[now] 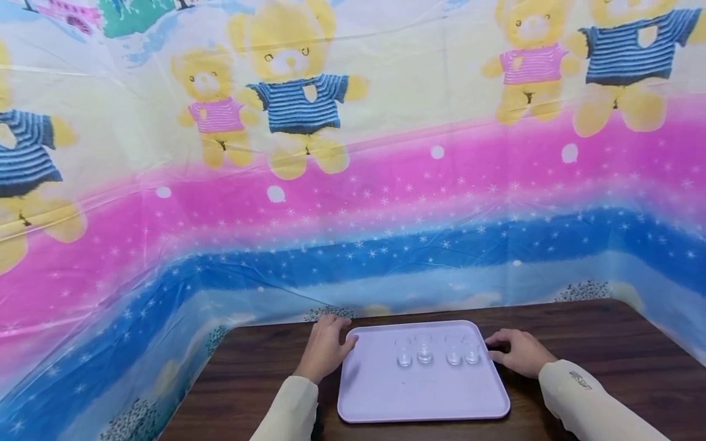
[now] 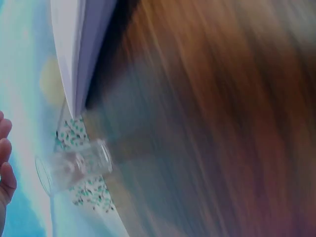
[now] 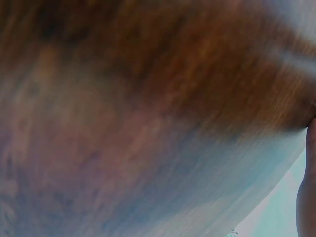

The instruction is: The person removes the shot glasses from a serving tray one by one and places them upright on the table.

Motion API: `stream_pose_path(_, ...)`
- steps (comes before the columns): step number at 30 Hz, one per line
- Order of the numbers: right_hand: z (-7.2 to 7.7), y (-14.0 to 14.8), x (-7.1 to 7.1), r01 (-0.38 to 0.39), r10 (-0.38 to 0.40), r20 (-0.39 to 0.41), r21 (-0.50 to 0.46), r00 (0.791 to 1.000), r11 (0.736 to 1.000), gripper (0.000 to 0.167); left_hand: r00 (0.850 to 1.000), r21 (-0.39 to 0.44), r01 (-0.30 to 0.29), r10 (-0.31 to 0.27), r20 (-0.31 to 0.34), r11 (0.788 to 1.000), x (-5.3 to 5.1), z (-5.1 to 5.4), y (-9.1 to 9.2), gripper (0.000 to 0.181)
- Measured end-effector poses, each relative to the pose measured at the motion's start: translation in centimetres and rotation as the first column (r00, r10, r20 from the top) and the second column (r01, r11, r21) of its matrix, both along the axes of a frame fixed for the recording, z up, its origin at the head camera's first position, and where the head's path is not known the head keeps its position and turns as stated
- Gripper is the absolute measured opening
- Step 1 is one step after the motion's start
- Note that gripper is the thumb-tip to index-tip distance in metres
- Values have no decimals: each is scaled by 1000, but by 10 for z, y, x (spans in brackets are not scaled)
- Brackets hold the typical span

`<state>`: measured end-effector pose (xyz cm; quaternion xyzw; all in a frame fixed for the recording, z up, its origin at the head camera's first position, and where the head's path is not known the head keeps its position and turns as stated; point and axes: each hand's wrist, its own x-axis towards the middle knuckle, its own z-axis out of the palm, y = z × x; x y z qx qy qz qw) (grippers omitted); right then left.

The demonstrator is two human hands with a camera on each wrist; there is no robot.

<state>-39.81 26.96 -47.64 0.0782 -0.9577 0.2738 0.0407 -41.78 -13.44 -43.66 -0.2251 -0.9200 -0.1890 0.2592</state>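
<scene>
A pale lilac tray stands on the dark wooden table, with several small clear glasses upright near its far side. By the tray's left edge is my left hand, its thumb at the rim and its fingers reaching forward. At the opposite edge my right hand has its fingertips close to the rim; contact is hard to judge. A clear glass stands on the table near the tray's corner in the left wrist view, apart from the left fingers. Only one finger shows in the right wrist view.
The brown wood-grain table extends around the tray on both sides. Behind and beside it hangs a curtain-like sheet printed with teddy bears, in pink and blue bands. The right wrist view is blurred.
</scene>
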Motion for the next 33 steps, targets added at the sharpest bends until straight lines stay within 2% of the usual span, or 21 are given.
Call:
stream_pose_path(5, -2, 1, -1, 0, 0, -5, -4, 1000, 1000, 29, 997, -19, 71, -70, 41, 997, 0, -2, 18, 35)
stream_pose_path(12, -2, 2, -1, 1, -1, -6, -10, 1000, 1000, 30, 980, -45, 165, -159, 116, 985, -2, -3, 46, 39)
stream_pose_path(21, -1, 1, -1, -4, 4, -19, -22, 1000, 1000, 29, 950, -56, 185, -163, 266, 981, -6, -6, 69, 40)
stream_pose_path(25, -4, 3, -3, -14, 13, -23, -28, 1000, 1000, 29, 948, -39, 189, -173, 266, 981, -5, -7, 73, 34)
stream_pose_path(29, -6, 5, -3, -19, 19, -18, -37, 1000, 999, 29, 948, -21, 226, -215, 236, 974, -5, -8, 75, 27)
stream_pose_path(33, -6, 6, -3, -14, 14, -5, -40, 1000, 999, 30, 942, -25, 251, -238, 237, 968, -6, -10, 76, 23)
